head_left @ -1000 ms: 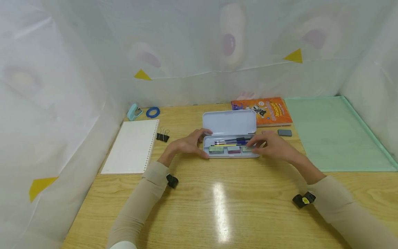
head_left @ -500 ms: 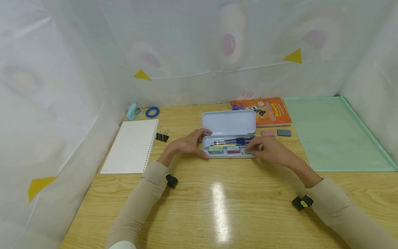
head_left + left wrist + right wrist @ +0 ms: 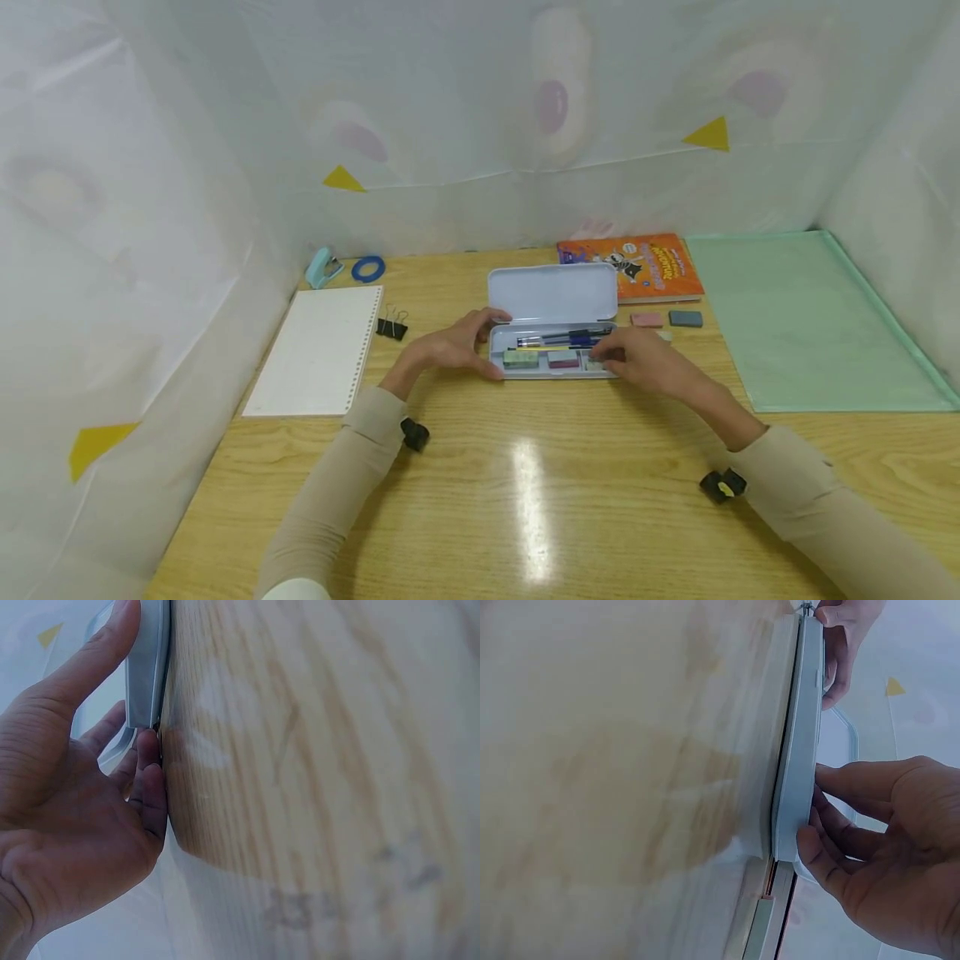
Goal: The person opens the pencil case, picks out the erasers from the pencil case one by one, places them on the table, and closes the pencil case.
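A pale blue pencil case [image 3: 553,374] lies on the table with its lid [image 3: 553,293] raised. My left hand [image 3: 453,346] grips its left end, thumb at the front and fingers at the back; the left wrist view shows this hand [image 3: 82,772] at the case's corner. My right hand [image 3: 645,360] has its fingertips in the right compartment, pinching a small pale green eraser [image 3: 593,364] that they partly hide. Also in the case are a green eraser [image 3: 521,359], a pink-and-grey eraser [image 3: 562,359], several pens [image 3: 558,338] and a thin yellow stick [image 3: 543,348].
Right of the case lie a pink eraser [image 3: 647,320], a grey eraser [image 3: 686,318] and a pale block [image 3: 664,336]. Behind is an orange book [image 3: 660,267]; a green mat [image 3: 840,333] is far right. Left are a notebook [image 3: 315,350], binder clip [image 3: 392,327], tape roll [image 3: 368,268] and stapler [image 3: 322,268].
My right hand has moved a little left, its fingertips lower in the right compartment. The pink eraser and the pale block behind it have come into view. My left hand stays put.
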The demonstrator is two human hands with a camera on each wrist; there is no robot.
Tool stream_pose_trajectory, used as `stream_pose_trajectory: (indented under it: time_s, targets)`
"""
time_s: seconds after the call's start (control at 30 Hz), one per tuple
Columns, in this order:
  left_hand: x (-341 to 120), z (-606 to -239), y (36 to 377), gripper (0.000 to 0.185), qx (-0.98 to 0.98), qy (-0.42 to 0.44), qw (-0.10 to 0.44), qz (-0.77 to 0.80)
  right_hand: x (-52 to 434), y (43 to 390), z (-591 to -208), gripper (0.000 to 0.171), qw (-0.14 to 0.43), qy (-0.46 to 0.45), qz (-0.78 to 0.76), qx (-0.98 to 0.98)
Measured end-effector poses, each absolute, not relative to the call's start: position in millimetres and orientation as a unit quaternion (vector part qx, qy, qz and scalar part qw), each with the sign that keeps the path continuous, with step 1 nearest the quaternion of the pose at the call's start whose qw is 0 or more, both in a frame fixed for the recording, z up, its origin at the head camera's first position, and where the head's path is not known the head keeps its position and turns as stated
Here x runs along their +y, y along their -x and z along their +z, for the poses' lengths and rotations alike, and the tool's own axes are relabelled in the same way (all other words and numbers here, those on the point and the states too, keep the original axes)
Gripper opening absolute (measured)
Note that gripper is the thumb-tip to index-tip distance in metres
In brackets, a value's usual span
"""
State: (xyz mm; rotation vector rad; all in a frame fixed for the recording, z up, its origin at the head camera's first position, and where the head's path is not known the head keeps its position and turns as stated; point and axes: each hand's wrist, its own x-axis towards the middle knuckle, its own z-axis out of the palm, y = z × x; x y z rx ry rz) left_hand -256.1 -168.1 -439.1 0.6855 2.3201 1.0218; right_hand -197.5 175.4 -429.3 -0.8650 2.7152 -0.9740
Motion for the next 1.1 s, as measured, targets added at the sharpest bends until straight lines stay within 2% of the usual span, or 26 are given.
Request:
stream_pose_trajectory:
  time_s: [0.23, 0.77, 0.97, 1.1]
  targets:
    - [-168, -440, 257, 0.093, 0.855, -0.254, 0.255, 0.373, 174, 198, -428, 0.014, 0.068, 0.307, -0.312, 0.896]
    - [-169, -438, 257, 0.093, 0.855, -0.257, 0.253, 0.373, 189, 201, -427, 0.018, 0.016, 0.292, -0.359, 0.886]
    - [-169, -437, 256, 0.093, 0.855, -0.256, 0.253, 0.374, 203, 202, -422, 0.012, 0.058, 0.252, -0.404, 0.877]
    - [-168, -436, 255, 0.094, 0.855, -0.257, 0.254, 0.373, 217, 201, -419, 0.018, 0.090, 0.221, -0.438, 0.867]
